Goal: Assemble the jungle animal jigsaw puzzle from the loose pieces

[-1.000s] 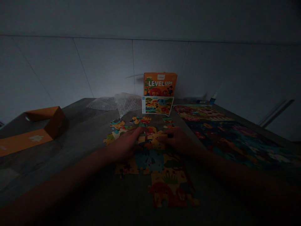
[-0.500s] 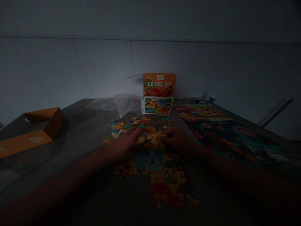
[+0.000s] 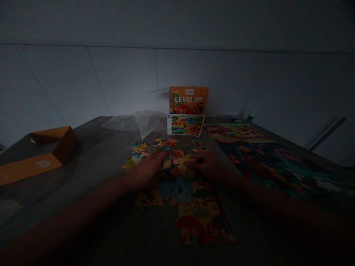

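Note:
In dim light, a partly joined jigsaw puzzle (image 3: 177,190) with animal pictures lies on the grey table. My left hand (image 3: 146,170) rests at the left of its upper part, index finger stretched over the pieces and thumb apart below. From the right, my right hand (image 3: 210,165) holds a yellowish puzzle piece (image 3: 184,168) by its edge, thumb on top. This piece lies against the joined part; darkness hides how closely they fit. Loose puzzle pieces (image 3: 138,146) lie beyond my left hand, and another loose piece (image 3: 197,141) lies beyond my right.
An orange puzzle box (image 3: 188,99) stands at the back with a picture card (image 3: 186,125) leaning before it. Bubble wrap (image 3: 151,122) lies beside them. An open orange carton sleeve (image 3: 30,167) is at left. Finished puzzles (image 3: 263,159) and a small bottle (image 3: 250,117) are at right.
Both hands stay at almost the same place on the puzzle, with only slight finger movement. The view has shifted very slightly.

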Demonstrator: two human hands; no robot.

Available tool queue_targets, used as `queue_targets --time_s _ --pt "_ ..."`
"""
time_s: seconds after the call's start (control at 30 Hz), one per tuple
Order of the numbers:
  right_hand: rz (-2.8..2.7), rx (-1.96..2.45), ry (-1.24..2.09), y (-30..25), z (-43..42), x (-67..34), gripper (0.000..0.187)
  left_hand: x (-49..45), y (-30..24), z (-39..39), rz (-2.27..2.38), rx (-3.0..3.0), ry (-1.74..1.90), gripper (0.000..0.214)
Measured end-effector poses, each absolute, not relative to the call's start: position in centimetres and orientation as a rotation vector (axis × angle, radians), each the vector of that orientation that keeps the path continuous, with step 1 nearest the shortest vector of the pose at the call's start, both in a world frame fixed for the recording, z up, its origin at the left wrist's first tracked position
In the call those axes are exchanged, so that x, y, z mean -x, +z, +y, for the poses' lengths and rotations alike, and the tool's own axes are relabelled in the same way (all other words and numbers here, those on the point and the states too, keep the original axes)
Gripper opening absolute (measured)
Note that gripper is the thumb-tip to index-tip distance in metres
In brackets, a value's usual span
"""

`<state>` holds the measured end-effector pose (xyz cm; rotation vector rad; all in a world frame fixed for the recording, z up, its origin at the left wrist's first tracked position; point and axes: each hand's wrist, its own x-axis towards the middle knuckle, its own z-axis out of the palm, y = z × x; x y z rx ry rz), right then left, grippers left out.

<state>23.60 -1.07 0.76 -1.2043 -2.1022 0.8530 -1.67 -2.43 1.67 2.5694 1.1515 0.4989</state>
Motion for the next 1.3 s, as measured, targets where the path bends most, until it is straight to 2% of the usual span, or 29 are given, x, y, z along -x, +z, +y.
queue_targets --time_s 0.37,1.03,1.3 --pt "-2.068 1.167 0.863 1.08 -1.69 -23.13 0.023 1.75 1.47 -2.26 1.218 -2.573 0.492 0.057" --pt "-2.103 1.263 0.75 0.51 -1.08 -23.36 0.036 1.58 1.6 -2.49 1.142 -2.523 0.523 0.051" --pt "-2.097 1.252 0.801 0.82 -1.29 -23.3 0.037 1.49 1.65 -2.56 1.136 -2.535 0.537 0.052"
